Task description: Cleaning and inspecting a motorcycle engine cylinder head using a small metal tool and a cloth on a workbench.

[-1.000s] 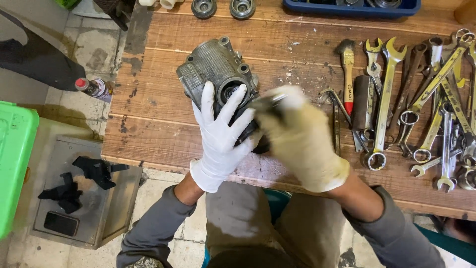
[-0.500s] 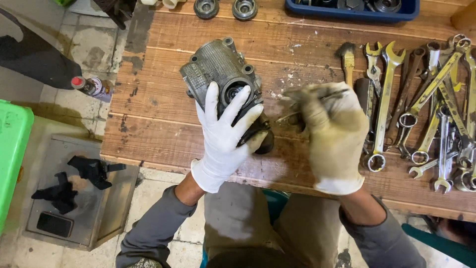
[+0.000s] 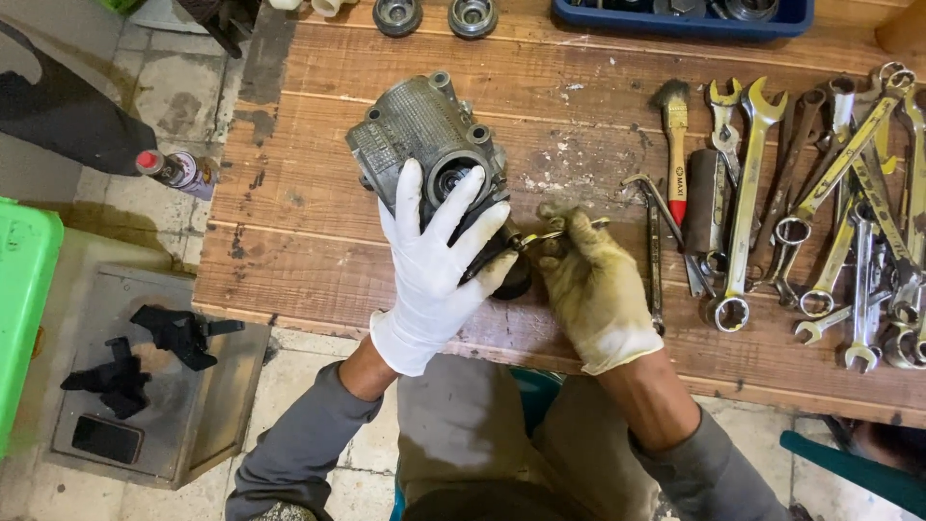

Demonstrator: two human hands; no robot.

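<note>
A grey cast-metal engine part with a round bore lies on the wooden workbench. My left hand, in a white glove, is spread over its near side and presses it down. My right hand, in a soiled yellowish glove, sits just right of the part. Its fingers pinch a small spanner that points at the part's lower right corner. The spanner's head and what it sits on are hidden by the left fingers.
Several spanners, a paintbrush and hex keys lie at the right. A blue tray and two round bearings sit at the far edge. On the floor to the left are a spray can, a green crate and a grey box.
My right hand swung to the right with the spanner and has come back close to the part. The left hand and the part have barely shifted.
</note>
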